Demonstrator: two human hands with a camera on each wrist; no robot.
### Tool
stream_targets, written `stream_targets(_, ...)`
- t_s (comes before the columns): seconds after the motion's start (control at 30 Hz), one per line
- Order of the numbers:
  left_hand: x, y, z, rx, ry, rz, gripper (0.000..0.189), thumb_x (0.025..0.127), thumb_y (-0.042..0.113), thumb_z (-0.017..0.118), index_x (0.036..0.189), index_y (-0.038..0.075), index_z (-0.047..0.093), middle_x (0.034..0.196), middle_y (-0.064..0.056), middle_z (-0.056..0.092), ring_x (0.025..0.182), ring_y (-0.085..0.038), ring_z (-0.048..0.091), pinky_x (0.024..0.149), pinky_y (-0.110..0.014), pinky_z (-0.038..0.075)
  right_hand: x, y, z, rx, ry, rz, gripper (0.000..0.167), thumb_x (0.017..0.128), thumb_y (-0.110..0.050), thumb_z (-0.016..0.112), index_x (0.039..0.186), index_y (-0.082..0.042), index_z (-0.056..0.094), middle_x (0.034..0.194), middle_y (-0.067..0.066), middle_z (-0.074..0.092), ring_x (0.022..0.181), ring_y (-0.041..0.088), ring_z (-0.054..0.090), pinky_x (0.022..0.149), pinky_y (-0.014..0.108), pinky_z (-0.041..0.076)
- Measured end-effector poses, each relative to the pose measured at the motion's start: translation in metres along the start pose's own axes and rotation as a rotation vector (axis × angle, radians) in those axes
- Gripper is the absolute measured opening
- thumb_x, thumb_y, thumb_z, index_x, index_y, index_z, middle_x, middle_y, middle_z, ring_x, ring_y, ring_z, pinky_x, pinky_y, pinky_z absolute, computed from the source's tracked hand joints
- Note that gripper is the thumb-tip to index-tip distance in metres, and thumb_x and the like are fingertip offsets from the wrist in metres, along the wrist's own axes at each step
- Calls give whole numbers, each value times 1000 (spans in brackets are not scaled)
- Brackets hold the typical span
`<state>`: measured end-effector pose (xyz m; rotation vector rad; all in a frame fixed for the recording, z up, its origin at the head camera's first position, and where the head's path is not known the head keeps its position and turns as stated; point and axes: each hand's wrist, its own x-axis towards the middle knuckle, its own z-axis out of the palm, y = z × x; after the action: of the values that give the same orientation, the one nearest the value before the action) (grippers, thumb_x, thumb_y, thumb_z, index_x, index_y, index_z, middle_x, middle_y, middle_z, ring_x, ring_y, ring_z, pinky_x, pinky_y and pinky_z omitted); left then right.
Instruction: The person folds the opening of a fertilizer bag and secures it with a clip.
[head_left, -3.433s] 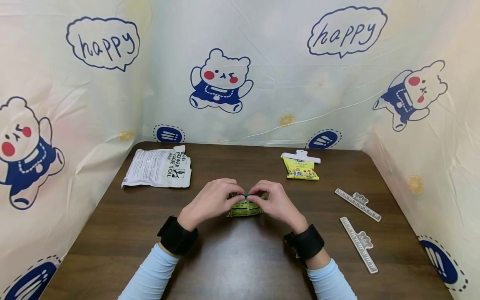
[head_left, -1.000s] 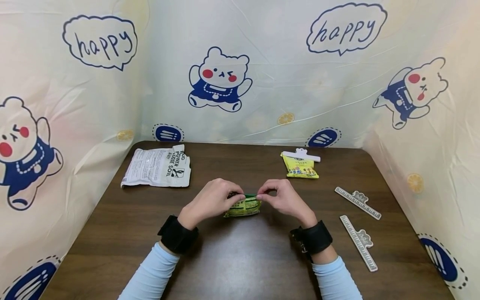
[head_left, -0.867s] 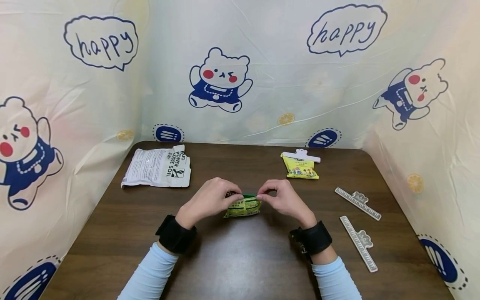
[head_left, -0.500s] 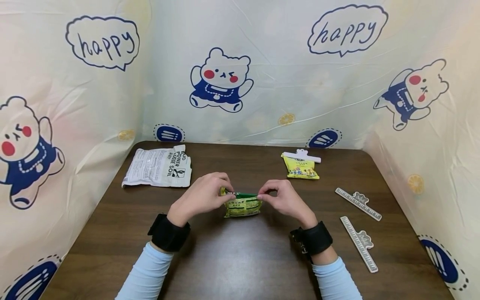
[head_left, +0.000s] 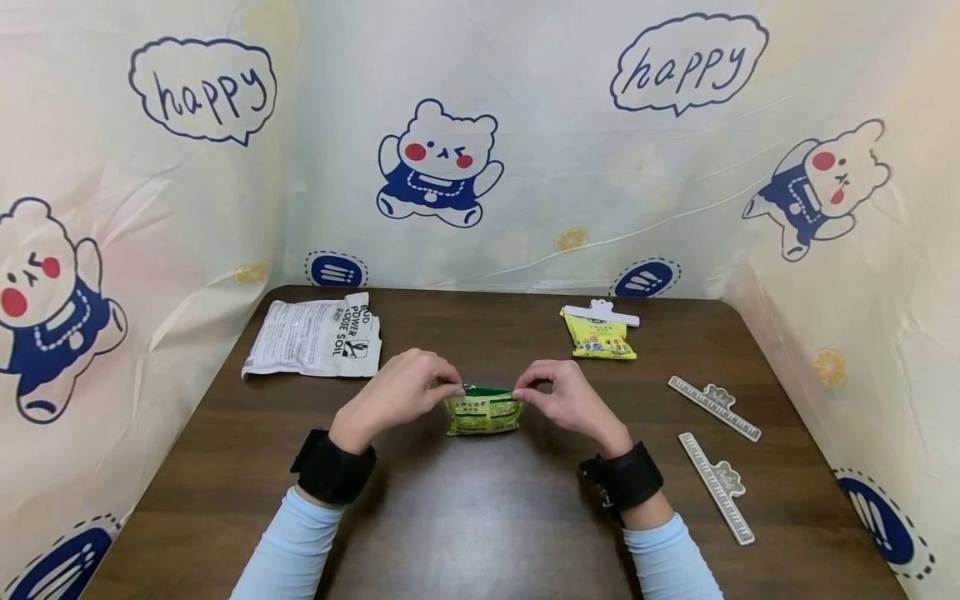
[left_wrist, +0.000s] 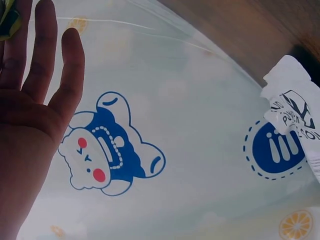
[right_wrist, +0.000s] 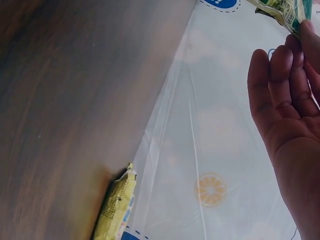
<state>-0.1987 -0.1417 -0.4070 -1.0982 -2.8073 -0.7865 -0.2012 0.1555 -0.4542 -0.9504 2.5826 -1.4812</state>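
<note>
A small green and yellow printed packet (head_left: 483, 414) stands at the middle of the table, its top edge folded to a dark green strip. My left hand (head_left: 401, 392) pinches the packet's top left corner between thumb and forefinger. At the top right corner, the thumb and forefinger of my right hand (head_left: 566, 400) pinch the edge. The right wrist view shows the packet's corner (right_wrist: 287, 12) at the fingertips of the right hand (right_wrist: 292, 110). In the left wrist view only a sliver of packet (left_wrist: 9, 22) shows beside the left hand (left_wrist: 35, 95).
A white soil bag (head_left: 315, 337) lies at the back left. At the back right is a yellow packet (head_left: 600, 337) with a white sealing clip (head_left: 602, 312) across its top. Two clear ruler-like clips (head_left: 715, 407), (head_left: 717, 487) lie on the right. A printed curtain (head_left: 525, 167) surrounds the table.
Both hands have spread apart along the packet's top edge, the right hand first and then the left sliding leftward. More of the packet's front and its green top strip now show.
</note>
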Motion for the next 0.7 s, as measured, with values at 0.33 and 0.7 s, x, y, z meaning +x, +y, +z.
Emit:
stream_targets(0.33,-1,-1,8,-44,-2,-44,12,97,28,79,103,18,80,100,11,69,88,-8,63,78,-33,53,0,-3,2,12,-24,-6,9,97,-5,77,94,-13,78,90,-7,70,85,15,65,80,47,56)
stream_targets(0.7,11,3,32,-41,41,68,12,102,27,74,107,17,81,102,10,75,93,-6,69,83,-33,56,-1,-3,0,10,-36,-15,7,98,-8,77,94,-14,79,91,-6,70,85,19,66,79,45,56)
